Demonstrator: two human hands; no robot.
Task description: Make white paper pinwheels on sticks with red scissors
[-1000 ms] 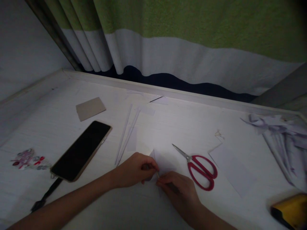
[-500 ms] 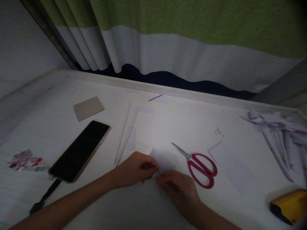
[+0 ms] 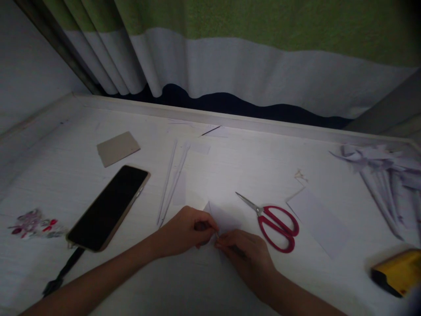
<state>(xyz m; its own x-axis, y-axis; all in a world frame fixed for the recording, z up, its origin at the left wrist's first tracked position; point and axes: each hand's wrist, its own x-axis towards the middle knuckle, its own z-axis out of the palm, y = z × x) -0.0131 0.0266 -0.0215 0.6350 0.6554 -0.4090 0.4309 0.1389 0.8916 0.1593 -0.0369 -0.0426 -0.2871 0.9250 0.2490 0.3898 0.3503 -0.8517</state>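
At the near middle of the white table (image 3: pixel 250 171), a small piece of white paper (image 3: pixel 223 217) lies flat under our fingers, and we work at its near corner with both hands. Our left hand (image 3: pixel 187 230) pinches that corner between thumb and fingertips. Our right hand (image 3: pixel 245 254) meets it from the right, fingers closed on the same corner and on a thin stick (image 3: pixel 217 235); only the tip of the stick shows, so we cannot tell how it sits in the paper.

Just right of the paper lie red-handled scissors (image 3: pixel 274 221), closed, blades pointing far and left. Right of them lies a white paper sheet (image 3: pixel 317 221). Left of the paper, two slim rolled paper sticks (image 3: pixel 173 182) lie side by side, and further left a dark phone (image 3: pixel 110 206) lies face up with a cable at its near end. A cardboard piece (image 3: pixel 117 148) lies beyond the phone. A heap of rolled paper (image 3: pixel 384 175) fills the far right, and a yellow object (image 3: pixel 396 272) sits at the near right edge.
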